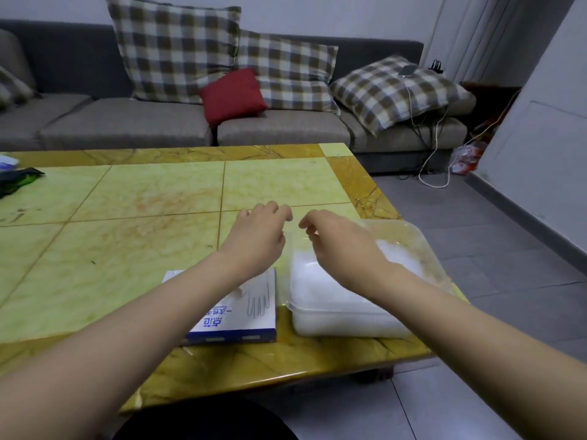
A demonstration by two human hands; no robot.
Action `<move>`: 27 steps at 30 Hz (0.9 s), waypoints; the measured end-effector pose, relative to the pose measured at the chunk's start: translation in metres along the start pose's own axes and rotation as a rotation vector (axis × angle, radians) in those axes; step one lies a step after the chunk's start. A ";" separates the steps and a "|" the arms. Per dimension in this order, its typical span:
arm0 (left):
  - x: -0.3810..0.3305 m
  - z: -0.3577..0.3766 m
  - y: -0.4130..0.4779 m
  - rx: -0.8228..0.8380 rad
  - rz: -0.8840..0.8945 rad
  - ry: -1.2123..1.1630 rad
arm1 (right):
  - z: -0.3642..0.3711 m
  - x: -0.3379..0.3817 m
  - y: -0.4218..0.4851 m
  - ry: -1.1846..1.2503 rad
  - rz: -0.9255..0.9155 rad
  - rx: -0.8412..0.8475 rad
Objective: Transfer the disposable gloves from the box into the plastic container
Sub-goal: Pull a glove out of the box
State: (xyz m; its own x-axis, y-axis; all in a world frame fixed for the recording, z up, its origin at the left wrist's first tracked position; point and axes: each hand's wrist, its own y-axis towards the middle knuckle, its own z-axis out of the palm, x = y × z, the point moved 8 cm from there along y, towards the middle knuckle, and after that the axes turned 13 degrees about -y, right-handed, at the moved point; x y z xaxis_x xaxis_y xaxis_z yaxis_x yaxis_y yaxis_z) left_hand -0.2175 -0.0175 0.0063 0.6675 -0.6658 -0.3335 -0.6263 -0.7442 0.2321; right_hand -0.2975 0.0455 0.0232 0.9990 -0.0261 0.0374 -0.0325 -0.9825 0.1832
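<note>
The glove box (241,315), white and blue with a hand outline printed on it, lies flat near the table's front edge. Right of it stands the plastic container (336,322), filled with a whitish heap of disposable gloves (305,274). A clear plastic cover (413,246) spreads over the container, and its edges show only faintly. My left hand (259,236) and my right hand (336,246) hover over the container's far left corner. Their fingertips are curled close together and seem to pinch the cover's far edge. My left forearm crosses over the box.
The yellow-green marble table (143,201) ends just right of the container, with grey floor beyond. A dark packet (19,181) lies at the far left. Behind stands a grey sofa (127,122) with checked cushions, a red cushion (233,95) and trailing cables (435,154).
</note>
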 end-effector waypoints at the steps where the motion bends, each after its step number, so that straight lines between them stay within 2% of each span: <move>1: 0.016 -0.003 -0.010 -0.002 -0.044 0.003 | 0.001 0.016 0.000 0.037 -0.048 -0.019; 4: 0.062 -0.003 -0.042 0.048 -0.194 0.012 | 0.014 0.062 -0.001 0.114 -0.157 0.002; 7: 0.098 0.008 -0.075 0.150 -0.338 0.003 | 0.045 0.101 -0.003 0.138 -0.223 0.137; 10: 0.121 0.024 -0.096 0.229 -0.430 -0.072 | 0.083 0.124 -0.005 0.086 -0.218 0.288; 14: 0.134 0.031 -0.105 0.207 -0.482 -0.209 | 0.113 0.130 -0.002 0.117 -0.116 0.404; 21: 0.125 0.014 -0.100 -0.010 -0.396 -0.580 | 0.119 0.123 0.007 0.138 -0.023 0.338; 25: 0.127 0.015 -0.102 -0.063 -0.398 -0.596 | 0.114 0.112 0.008 0.228 0.025 0.301; 27: 0.131 0.025 -0.106 -0.009 -0.439 -0.562 | 0.106 0.107 0.009 0.259 0.051 0.254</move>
State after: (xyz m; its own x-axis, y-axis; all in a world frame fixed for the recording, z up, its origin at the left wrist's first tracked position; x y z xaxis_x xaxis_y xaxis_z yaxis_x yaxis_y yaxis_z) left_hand -0.0737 -0.0242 -0.0852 0.5474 -0.1777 -0.8178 -0.3425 -0.9392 -0.0252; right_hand -0.1875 0.0144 -0.0750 0.9540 -0.0606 0.2937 -0.0405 -0.9964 -0.0741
